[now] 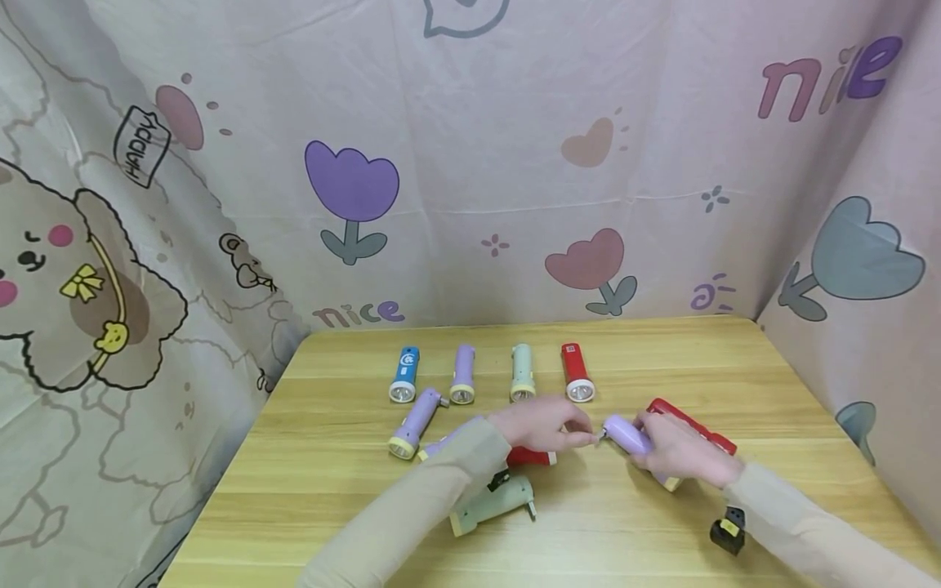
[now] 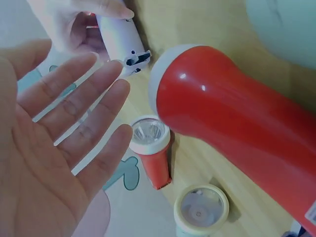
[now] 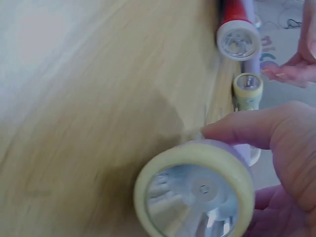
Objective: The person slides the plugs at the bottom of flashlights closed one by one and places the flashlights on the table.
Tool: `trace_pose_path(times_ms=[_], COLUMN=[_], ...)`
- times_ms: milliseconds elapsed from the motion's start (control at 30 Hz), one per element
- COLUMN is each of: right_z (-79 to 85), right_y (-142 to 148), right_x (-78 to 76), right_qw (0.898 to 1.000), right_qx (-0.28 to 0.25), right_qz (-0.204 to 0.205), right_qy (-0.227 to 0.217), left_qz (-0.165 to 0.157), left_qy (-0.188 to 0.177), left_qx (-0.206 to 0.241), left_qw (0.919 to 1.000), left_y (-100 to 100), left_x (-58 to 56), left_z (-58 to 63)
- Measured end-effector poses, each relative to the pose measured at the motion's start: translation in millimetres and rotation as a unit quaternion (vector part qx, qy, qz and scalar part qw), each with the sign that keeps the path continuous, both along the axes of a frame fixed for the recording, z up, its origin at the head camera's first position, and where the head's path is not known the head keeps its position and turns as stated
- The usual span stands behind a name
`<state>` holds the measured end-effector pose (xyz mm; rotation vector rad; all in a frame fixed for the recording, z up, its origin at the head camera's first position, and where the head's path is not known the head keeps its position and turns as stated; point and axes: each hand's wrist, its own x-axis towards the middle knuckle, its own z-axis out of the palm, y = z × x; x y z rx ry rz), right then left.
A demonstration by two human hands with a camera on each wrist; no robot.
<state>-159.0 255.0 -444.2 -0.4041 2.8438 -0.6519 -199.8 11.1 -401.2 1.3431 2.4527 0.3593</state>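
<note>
My right hand [image 1: 676, 445] grips a purple flashlight [image 1: 627, 433], fingers and thumb around its body. The flashlight's cream-rimmed lens [image 3: 143, 197] faces the right wrist camera. At its other end a small metal plug [image 1: 603, 434] sticks out. My left hand [image 1: 547, 422] is close beside that plug; the left wrist view shows its fingers [image 2: 84, 118] extended and slightly spread, holding nothing. Contact with the plug is not plain. Beneath the left hand lies a red flashlight [image 1: 535, 456], partly covered by the hand. Another red flashlight [image 1: 691, 425] lies behind the right hand.
Blue [image 1: 406, 371], purple [image 1: 463, 371], green [image 1: 522, 369] and red [image 1: 573, 367] flashlights lie in a back row. Two more purple ones, including one angled flashlight [image 1: 417, 420], and a green one with prongs out [image 1: 496, 504] lie around the left arm. Printed cloth [image 1: 456, 204] hangs behind the wooden table [image 1: 331, 474].
</note>
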Motion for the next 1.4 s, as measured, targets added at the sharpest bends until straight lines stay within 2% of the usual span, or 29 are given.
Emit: trace_pose_path(times_ms=[167, 300, 467, 633, 733, 833, 1033, 1100, 1267, 1400], right_z=[1.9, 4.6, 10.3, 17.0, 20.2, 21.3, 17.9, 16.1, 10.2, 6.0], right_y=[-2, -4, -8, -18, -25, -32, -41, -44, -47, -47], right_x=[-1.3, -3.1, -5.7, -7.3, -7.7, -7.8, -9.6, -9.8, -9.8, -10.8], right_qw=[0.998, 0.994, 0.982, 0.971, 0.966, 0.962, 0.954, 0.954, 0.958, 0.96], right_qx=[-0.061, -0.113, -0.187, -0.237, -0.256, -0.269, -0.287, -0.284, -0.265, -0.263], right_qz=[0.006, 0.009, 0.011, 0.003, -0.002, -0.006, 0.01, 0.013, 0.003, -0.008], right_qy=[0.004, 0.003, -0.004, 0.01, 0.03, 0.055, 0.092, 0.099, 0.106, 0.098], left_qz=[0.067, 0.136, 0.204, 0.266, 0.294, 0.306, 0.304, 0.302, 0.296, 0.291], left_qy=[0.004, -0.018, -0.06, -0.086, -0.12, -0.164, -0.237, -0.246, -0.255, -0.256], left_qx=[0.03, 0.08, 0.162, 0.228, 0.253, 0.274, 0.307, 0.309, 0.306, 0.321], left_qw=[0.9973, 0.9874, 0.9636, 0.9327, 0.9138, 0.897, 0.8702, 0.8677, 0.8681, 0.8639], left_y=[-10, -16, -21, -26, -27, -27, -22, -20, -18, -19], left_x=[-1.9, -2.3, -6.6, -12.0, -13.8, -14.9, -15.4, -15.1, -13.3, -12.7], left_z=[3.3, 5.6, 8.0, 9.8, 9.9, 9.9, 11.0, 11.1, 9.9, 8.0])
